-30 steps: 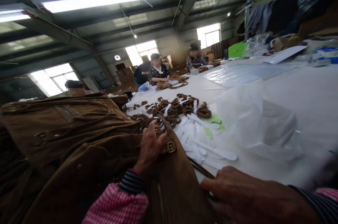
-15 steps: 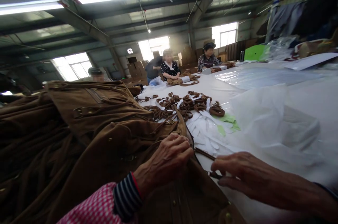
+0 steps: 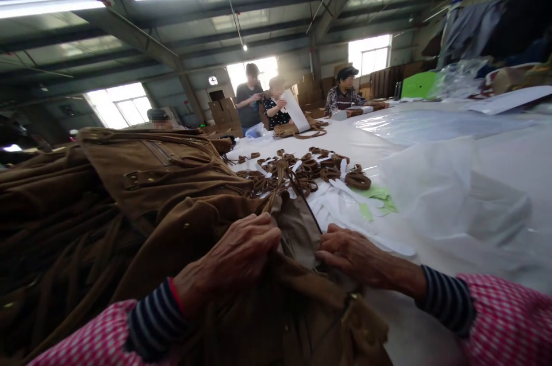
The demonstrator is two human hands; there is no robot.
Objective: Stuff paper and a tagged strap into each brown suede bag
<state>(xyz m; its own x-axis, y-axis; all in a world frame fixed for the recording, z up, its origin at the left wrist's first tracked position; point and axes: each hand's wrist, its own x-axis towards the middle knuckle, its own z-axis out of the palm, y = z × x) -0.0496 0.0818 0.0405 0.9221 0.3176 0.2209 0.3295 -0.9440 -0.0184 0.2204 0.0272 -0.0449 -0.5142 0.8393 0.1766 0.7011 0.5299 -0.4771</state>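
Note:
A brown bag (image 3: 319, 308) lies right in front of me, its mouth spread so that a grey-brown lining (image 3: 297, 219) shows. My left hand (image 3: 237, 251) is closed on the near-left edge of the mouth, fingers curled over the fabric. The opposite edge is pinched by my right hand (image 3: 356, 254), whose thumb and fingers press together. Small metal studs and a loop are on the bag's front. What lies deep inside it is hidden.
A heap of brown bags (image 3: 172, 176) fills the left. Beyond my hands lie bundled brown straps (image 3: 313, 168), white paper tags (image 3: 336, 208) and green scraps (image 3: 383, 196). Crumpled clear plastic (image 3: 457, 199) covers the table at right. Several people work at the far end.
My right hand has moved left onto the bag's edge, and the dark thin tool it held is out of sight. The bag's mouth has opened. A far person lifts a white sheet.

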